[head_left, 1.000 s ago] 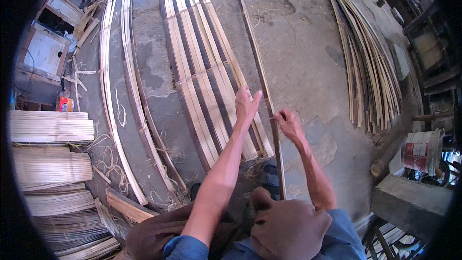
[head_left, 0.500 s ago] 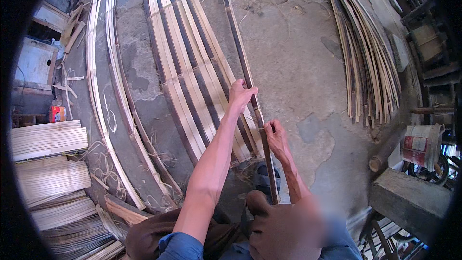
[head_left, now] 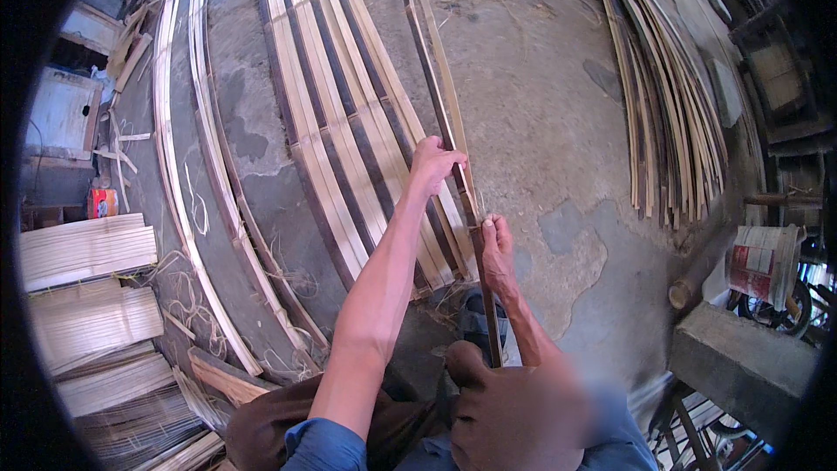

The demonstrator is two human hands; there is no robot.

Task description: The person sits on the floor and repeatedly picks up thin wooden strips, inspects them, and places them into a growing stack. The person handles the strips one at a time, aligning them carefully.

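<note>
Nearest, brown cloth (head_left: 506,414) covered the person's legs, partly blurred, with a blue sleeve (head_left: 327,445) at the left. A long, narrow wooden strip (head_left: 493,331) ran from between the legs, up through both hands, and away across the floor (head_left: 532,113). The right hand (head_left: 499,249) was closed on it from the right side, thumb and fingers pinching its edge. Farther along and slightly left, the left hand (head_left: 433,167) gripped the same strip, its thumb laid across it; a short stretch showed between the two hands. Beyond the left hand, a dark length and a pale length ran on side by side. Left of the strip, close to the left hand, lay a row of pale and dark slats (head_left: 331,113). At far left stood stacks of pale slats (head_left: 87,253); well off to the right, a fanned bundle of thin strips (head_left: 667,122) lay on the floor.
</note>
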